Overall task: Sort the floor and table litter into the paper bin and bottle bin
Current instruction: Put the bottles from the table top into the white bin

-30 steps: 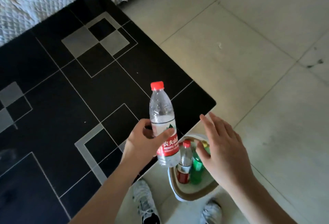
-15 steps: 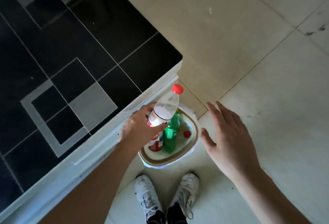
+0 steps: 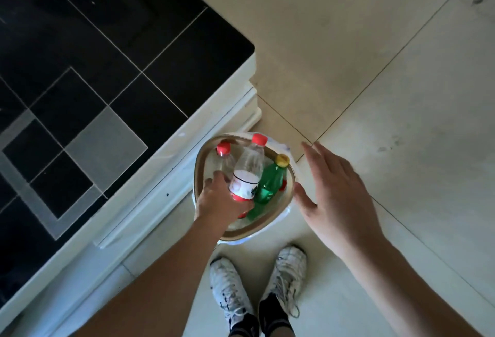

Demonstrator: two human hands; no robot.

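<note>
My left hand (image 3: 218, 202) grips the base of a clear water bottle (image 3: 247, 169) with a red cap and red-and-white label, held tilted inside the mouth of the bottle bin (image 3: 284, 212). The bin is a small white one with a tan rim and a plastic liner, standing on the floor by the table's corner. Inside it lie a green bottle (image 3: 270, 184) with a yellow cap and another clear bottle (image 3: 225, 156) with a red cap. My right hand (image 3: 337, 194) hovers open just right of the bin, fingers spread, holding nothing.
The black glass table (image 3: 93, 74) with grey squares and a white frame fills the left side. Beige floor tiles (image 3: 375, 55) stretch to the right and beyond. My two white sneakers (image 3: 257, 288) stand just below the bin.
My left hand has carried the water bottle from above the table down into the bin's mouth. The view has tilted down toward the floor. My right hand stayed open beside the bin.
</note>
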